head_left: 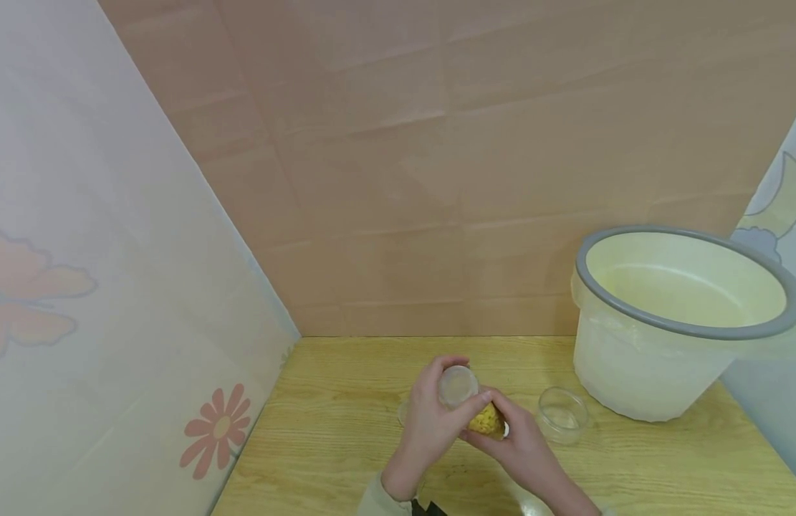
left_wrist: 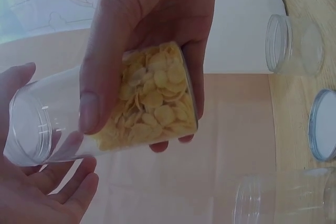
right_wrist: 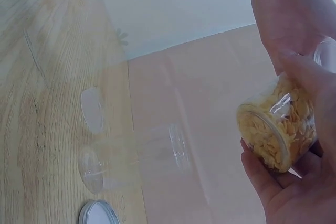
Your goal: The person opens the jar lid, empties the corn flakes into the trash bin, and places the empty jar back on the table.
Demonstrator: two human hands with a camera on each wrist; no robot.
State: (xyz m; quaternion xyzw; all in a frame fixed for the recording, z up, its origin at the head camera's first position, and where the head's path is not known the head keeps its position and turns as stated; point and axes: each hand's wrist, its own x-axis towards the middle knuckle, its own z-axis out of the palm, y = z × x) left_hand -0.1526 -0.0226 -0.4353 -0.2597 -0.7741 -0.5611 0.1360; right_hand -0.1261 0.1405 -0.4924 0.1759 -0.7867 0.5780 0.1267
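Note:
A clear jar with yellow flakes in its bottom part is held tilted between both hands above the table. My left hand grips the jar around its mouth end; whether a clear lid covers that end, I cannot tell. Lower down, my right hand holds the part with the flakes, its thumb across the wall. Seen from the right wrist, the jar's base faces the camera and the right fingers curl beneath it. To the right of the hands stands a short clear jar.
A large cream tub with a grey rim stands at the right of the wooden table. Another clear jar, a round pale disc and a silver-edged lid are on the table. Fabric walls stand behind and at the sides.

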